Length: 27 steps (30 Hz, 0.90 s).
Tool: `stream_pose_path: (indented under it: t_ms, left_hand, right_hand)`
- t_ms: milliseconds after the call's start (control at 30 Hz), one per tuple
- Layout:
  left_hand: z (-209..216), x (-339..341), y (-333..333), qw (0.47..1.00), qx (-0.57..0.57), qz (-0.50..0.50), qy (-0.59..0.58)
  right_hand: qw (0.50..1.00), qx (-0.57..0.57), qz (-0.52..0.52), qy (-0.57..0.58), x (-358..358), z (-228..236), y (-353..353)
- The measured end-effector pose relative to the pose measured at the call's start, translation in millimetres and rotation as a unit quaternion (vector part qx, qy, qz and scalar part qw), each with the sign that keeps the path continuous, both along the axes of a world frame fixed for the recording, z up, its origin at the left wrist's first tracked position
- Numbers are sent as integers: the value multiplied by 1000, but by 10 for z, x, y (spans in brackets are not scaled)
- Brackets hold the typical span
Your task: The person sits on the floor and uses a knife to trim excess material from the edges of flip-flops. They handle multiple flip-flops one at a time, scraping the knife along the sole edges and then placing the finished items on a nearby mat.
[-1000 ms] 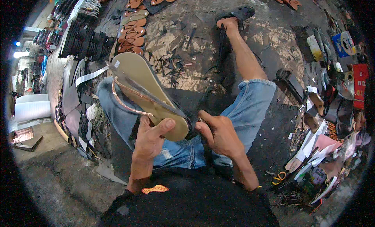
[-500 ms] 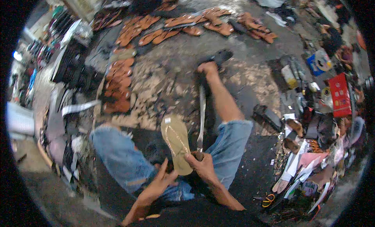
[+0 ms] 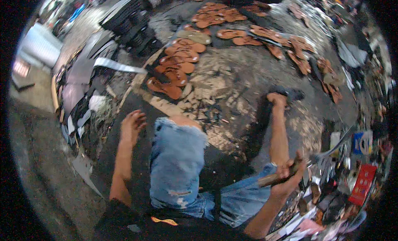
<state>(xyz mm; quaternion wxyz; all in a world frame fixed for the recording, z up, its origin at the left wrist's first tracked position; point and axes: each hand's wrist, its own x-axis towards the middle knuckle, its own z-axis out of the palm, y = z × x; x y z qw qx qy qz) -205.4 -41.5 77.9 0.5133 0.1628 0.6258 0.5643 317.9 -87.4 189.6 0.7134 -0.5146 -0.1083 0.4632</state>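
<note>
My right hand (image 3: 290,174) is closed around the brown handle (image 3: 270,181) of a long knife, held out over my right thigh. Its narrow metal blade (image 3: 331,150), blurred, points up and to the right. Out to the left, beside my bent left knee, my left hand (image 3: 133,124) is raised with nothing in it, fingers loosely curled and apart. Beyond that hand lies a column of overlapping brown sandals (image 3: 176,71). A tan sandal (image 3: 195,36) sits at its far end.
More brown sandals (image 3: 217,14) lie in rows at the back. Offcuts (image 3: 215,83) cover the floor in the middle. Black sheets (image 3: 124,21) are stacked at the far left. On the right are a red box (image 3: 363,185) and heaped scraps.
The tan sandal has left my hands. My left hand has swung out left, while my right hand has moved right with the knife. The view has turned left.
</note>
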Motion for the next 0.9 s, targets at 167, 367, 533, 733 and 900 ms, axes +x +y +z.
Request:
stream_pose_path:
  t_ms: [167, 367, 533, 733, 900]
  left_hand:
    - [-2298, -530, 590, 933, -191, 60, 300]
    - [-2718, -1006, 1768, 774, -111, 53, 621]
    - [-2527, -1551, 2362, 805, -151, -63, 570]
    - [-1764, -2091, 2245, 916, -107, -217, 319]
    - [-1014, -1310, 1868, 933, 7, -222, 282]
  right_hand:
    - [948, -278, 151, -35, -673, -1080, -182]
    - [914, -341, 179, -132, -757, -1000, -156]
    - [828, -273, 282, -401, -302, -1818, 256]
    - [698, -313, 355, -538, -163, -2380, 688]
    - [573, -185, 270, -751, -631, -2225, 658]
